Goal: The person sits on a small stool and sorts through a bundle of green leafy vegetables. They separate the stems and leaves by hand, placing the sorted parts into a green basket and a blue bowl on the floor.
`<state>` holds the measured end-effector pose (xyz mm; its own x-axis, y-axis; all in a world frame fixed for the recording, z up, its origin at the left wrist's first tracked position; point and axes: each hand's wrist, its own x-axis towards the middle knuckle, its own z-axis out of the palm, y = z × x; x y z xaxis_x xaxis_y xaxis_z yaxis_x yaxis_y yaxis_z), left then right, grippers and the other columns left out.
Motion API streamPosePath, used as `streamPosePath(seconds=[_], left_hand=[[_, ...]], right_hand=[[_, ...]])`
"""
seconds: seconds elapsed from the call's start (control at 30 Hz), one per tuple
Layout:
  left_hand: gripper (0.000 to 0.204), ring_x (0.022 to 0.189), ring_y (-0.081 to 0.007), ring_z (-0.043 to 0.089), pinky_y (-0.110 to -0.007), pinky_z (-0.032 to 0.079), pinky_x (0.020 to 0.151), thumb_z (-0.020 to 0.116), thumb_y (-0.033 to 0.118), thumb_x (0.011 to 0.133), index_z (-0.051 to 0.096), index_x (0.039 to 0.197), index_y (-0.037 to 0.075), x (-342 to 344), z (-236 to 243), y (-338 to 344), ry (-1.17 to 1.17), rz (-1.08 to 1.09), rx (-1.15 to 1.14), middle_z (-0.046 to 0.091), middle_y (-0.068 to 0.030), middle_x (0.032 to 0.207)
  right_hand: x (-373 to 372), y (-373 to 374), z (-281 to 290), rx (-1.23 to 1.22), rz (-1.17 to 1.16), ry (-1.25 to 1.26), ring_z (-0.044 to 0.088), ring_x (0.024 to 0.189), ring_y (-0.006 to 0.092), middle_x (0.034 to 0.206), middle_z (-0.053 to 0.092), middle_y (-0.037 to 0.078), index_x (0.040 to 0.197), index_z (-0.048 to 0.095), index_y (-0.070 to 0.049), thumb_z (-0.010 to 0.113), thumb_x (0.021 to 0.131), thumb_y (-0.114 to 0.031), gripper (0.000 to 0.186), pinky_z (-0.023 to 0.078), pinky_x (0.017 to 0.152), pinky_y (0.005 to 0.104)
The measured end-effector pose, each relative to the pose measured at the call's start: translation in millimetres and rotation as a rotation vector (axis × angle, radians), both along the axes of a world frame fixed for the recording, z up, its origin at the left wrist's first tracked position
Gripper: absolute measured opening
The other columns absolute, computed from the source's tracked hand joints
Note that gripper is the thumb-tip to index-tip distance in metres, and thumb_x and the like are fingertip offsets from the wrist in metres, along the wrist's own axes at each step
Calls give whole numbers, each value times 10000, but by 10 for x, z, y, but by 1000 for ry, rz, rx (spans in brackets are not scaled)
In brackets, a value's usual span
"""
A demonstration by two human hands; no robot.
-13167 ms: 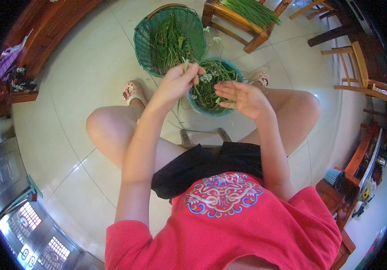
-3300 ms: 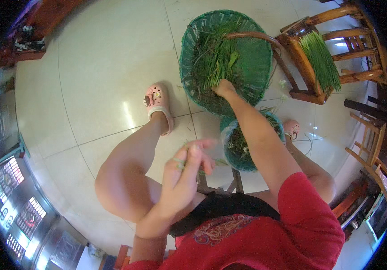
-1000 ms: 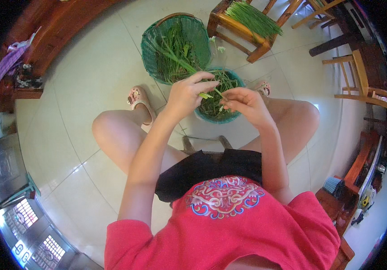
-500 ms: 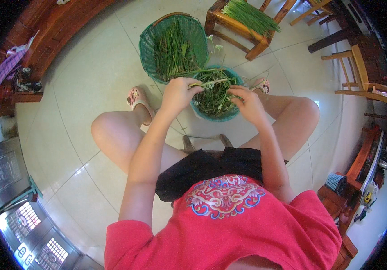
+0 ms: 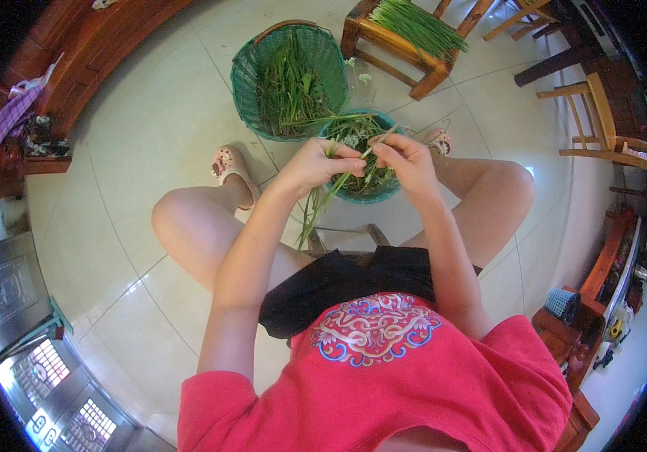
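My left hand [image 5: 319, 164] is closed around a few garlic chives [image 5: 314, 213], whose long green leaves hang down below it toward my lap. The pale stem ends point up to the right, where my right hand [image 5: 406, 160] pinches them between thumb and fingers. Both hands are nearly touching above a small round green basket [image 5: 372, 199]. Inside it lie loose stalks, trimmings and some white flower heads, partly hidden by my hands. Just beyond, to the left, stands a bigger green woven basket [image 5: 245, 90] holding a heap of dark green chives [image 5: 289, 87].
On a wooden chair [image 5: 387, 56] at the back lies a neat bundle of green chives [image 5: 421, 29]. Small white flowers [image 5: 364, 77] lie on the tiles near it. More wooden chairs [image 5: 598, 113] stand at right, and wooden furniture [image 5: 75, 83] lines the far left.
My hands have come together, and the right one now pinches the stem ends. The chives in my left hand have swung round, so their leaves hang down toward me.
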<state>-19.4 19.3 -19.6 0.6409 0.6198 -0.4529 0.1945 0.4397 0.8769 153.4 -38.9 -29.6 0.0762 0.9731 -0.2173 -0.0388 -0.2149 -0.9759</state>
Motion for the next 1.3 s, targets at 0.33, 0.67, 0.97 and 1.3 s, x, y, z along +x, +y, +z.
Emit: streamPosePath(seconds=[0.33, 0.67, 0.97, 1.3], left_hand=[[137, 580, -86, 523, -216, 410, 557, 613, 125, 719, 626, 787, 6, 84, -159, -41, 35, 18, 185, 617, -51, 688], [139, 565, -88, 517, -220, 406, 532, 666, 124, 677, 630, 766, 24, 49, -65, 17, 37, 65, 77, 599, -22, 673], [167, 613, -75, 516, -203, 408, 573, 672, 106, 672, 610, 792, 8, 17, 26, 43, -8, 257, -46, 586, -18, 705], [171, 628, -65, 507, -202, 407, 577, 632, 88, 698, 601, 825, -22, 54, -130, 34, -115, 295, 199, 582, -19, 717]], right_hand=[[26, 26, 14, 799, 28, -1095, 529, 635, 201, 696, 530, 73, 754, 564, -24, 591, 657, -65, 109, 432, 567, 296], [88, 142, -1, 62, 75, -343, 538, 684, 129, 753, 566, 55, 889, 551, 23, 561, 752, -112, 193, 442, 596, 269], [-135, 31, 124, -142, 221, 71, 513, 621, 71, 710, 569, 20, 920, 564, 22, 563, 773, -87, 183, 437, 584, 205], [-136, -18, 88, 117, 13, -462, 545, 592, 146, 727, 571, 61, 931, 556, -7, 534, 779, -87, 173, 439, 531, 261]])
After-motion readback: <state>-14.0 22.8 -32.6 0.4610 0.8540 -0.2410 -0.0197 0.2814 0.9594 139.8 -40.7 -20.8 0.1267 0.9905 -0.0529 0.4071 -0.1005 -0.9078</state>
